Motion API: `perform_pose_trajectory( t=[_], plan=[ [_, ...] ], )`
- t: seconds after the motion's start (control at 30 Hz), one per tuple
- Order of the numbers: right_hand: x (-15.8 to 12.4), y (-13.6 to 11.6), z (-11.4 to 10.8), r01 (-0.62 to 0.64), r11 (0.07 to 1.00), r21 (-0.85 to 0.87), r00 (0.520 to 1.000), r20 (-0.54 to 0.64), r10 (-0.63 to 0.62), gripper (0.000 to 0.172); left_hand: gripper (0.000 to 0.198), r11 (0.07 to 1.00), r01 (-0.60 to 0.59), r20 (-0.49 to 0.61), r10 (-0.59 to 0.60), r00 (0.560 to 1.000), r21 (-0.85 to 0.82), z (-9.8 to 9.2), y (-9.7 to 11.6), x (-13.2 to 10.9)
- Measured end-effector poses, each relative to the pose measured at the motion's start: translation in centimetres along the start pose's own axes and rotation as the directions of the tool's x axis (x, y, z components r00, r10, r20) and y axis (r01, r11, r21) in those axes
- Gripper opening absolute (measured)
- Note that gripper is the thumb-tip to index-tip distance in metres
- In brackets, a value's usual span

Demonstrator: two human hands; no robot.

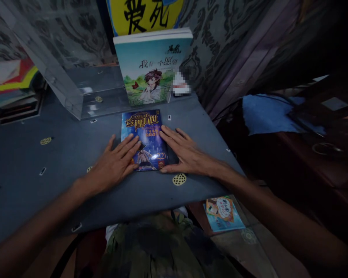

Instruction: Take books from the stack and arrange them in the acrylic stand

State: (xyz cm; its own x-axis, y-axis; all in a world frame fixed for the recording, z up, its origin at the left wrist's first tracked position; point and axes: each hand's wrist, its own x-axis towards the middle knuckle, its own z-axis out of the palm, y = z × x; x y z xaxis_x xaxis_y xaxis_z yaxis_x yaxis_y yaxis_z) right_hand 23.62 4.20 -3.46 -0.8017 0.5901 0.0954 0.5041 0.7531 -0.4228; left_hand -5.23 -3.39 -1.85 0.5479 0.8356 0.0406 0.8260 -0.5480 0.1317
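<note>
A blue-purple paperback book (146,143) with gold lettering lies flat, cover up, on the grey-blue tabletop (75,146). My left hand (118,158) rests on its left side, fingers spread across the cover. Along the book's right edge lies my right hand (184,150), its fingers stretched out and the fingertips touching the cover. Neither hand grips the book. Just behind it a larger teal book (150,73) with a drawn figure on its cover stands upright, leaning slightly back.
A clear acrylic stand (72,96) stands behind at the left. Stacked papers and books (14,88) sit at the far left. Behind the teal book is a yellow sign (147,15). Another book (223,214) lies lower, beyond the table's front edge. Blue cloth (272,114) is at right.
</note>
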Motion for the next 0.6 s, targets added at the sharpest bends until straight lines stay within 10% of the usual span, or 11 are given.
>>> perform_pose_trajectory(
  t=[0.27, 0.6],
  plan=[
    [-0.2, -0.2, -0.4, 0.006, 0.999, 0.031, 1.0, 0.004, -0.006, 0.115, 0.062, 0.995, -0.085, -0.012, 0.085, 0.996, -0.051, -0.2, 1.4, 2.2],
    [3.3, 0.0, -0.9, -0.086, 0.996, 0.028, 0.994, -0.064, 0.087, 0.091, 0.067, 0.937, 0.333, -0.216, -0.347, 0.912, -0.101, 1.9, -3.8, 4.0]
  ],
)
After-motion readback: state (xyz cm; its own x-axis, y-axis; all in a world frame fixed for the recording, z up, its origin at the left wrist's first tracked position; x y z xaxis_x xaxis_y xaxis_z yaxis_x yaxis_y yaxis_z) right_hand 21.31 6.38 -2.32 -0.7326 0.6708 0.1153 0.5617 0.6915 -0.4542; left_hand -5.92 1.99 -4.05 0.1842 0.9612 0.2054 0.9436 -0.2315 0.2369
